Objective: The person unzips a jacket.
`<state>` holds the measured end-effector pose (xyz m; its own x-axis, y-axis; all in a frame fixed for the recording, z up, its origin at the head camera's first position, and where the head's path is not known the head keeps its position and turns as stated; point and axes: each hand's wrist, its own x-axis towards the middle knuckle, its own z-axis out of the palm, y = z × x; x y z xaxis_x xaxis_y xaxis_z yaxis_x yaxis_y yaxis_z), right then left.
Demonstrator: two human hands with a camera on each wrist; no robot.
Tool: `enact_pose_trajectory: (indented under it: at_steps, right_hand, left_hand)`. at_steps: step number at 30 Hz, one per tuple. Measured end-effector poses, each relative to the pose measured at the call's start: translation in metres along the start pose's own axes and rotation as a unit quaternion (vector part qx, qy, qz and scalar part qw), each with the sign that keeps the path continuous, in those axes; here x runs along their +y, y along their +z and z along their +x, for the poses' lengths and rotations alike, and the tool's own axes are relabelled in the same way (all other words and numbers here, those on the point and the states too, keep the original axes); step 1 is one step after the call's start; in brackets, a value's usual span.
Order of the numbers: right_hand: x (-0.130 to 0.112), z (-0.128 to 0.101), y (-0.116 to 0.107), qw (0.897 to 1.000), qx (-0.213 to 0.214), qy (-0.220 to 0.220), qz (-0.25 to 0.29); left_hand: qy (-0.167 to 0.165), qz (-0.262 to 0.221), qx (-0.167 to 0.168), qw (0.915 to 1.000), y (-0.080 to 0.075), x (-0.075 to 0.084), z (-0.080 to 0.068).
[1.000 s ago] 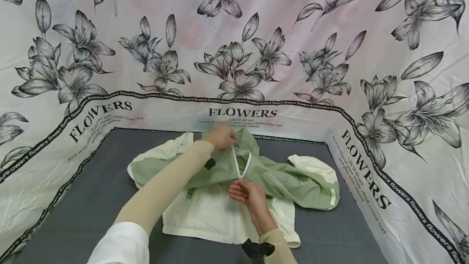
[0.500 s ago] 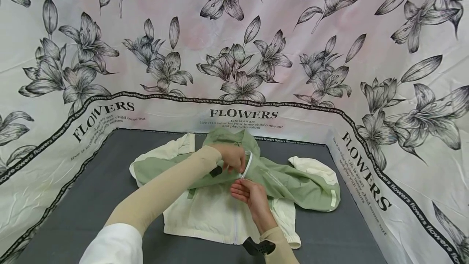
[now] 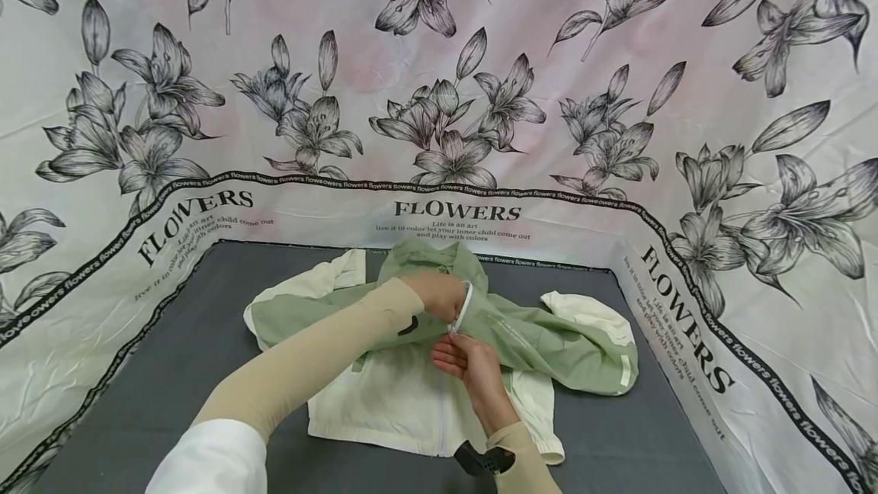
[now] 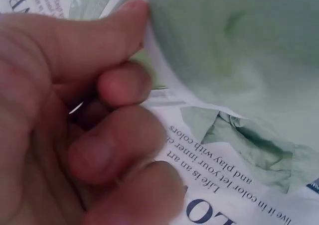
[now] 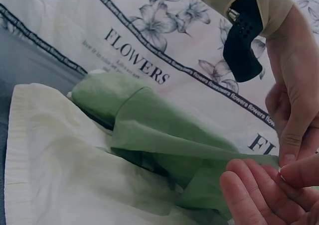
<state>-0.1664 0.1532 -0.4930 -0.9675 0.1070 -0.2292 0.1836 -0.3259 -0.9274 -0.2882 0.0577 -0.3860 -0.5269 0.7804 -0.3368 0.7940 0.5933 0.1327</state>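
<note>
A green and cream jacket [image 3: 439, 360] is spread front-up on the dark tabletop [image 3: 171, 372], directly beneath both hands. The zipper [image 3: 461, 309] is seen closed along the cream lower body, below the right hand; above it, the two white tapes remain parted up to the collar. The slider is pinched by the right hand [image 3: 466, 360], fingers curled at the point where the tapes meet. The green fabric and zipper edge just above are gripped by the left hand [image 3: 439, 296], thumb pressed against curled fingers. The closure is judged largely done, with the short collar portion left. Beyond the hands, a floral backdrop [image 3: 453, 97] is printed "FLOWERS" and "live it in color let your inner child come out and play with colors".
</note>
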Motion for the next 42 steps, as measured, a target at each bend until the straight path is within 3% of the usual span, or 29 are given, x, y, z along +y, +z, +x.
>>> enact_pose_trajectory:
  at_steps: [2,8,17,21,30,35,42]
  right_hand:
    - [0.0,0.0,0.0,1.0,0.002,0.0,0.001]
    - [0.001,0.001,-0.001,1.0,-0.001,-0.005,0.008]
    - [-0.004,0.004,0.0,1.0,0.0,-0.003,0.022]
    - [-0.006,0.006,0.0,1.0,0.006,-0.007,0.023]
    - [-0.01,0.01,0.004,0.999,0.013,-0.018,0.039]
    - [-0.01,0.01,0.005,0.999,0.014,-0.014,0.041]
    - [-0.011,0.01,0.006,0.999,0.02,-0.015,0.036]
  left_hand:
    - [-0.01,-0.012,-0.012,0.9998,-0.001,-0.001,0.0]
    - [-0.003,-0.113,-0.039,0.9928,-0.002,-0.008,-0.003]
    - [0.02,-0.154,-0.026,0.9875,-0.003,-0.019,0.0]
    - [0.017,-0.172,-0.004,0.985,-0.003,-0.026,0.005]
    - [0.0,-0.153,0.041,0.9874,-0.006,-0.037,0.014]
    - [-0.033,-0.091,0.093,0.991,-0.005,-0.038,0.017]
    - [-0.076,-0.071,0.143,0.9842,-0.001,-0.041,0.022]
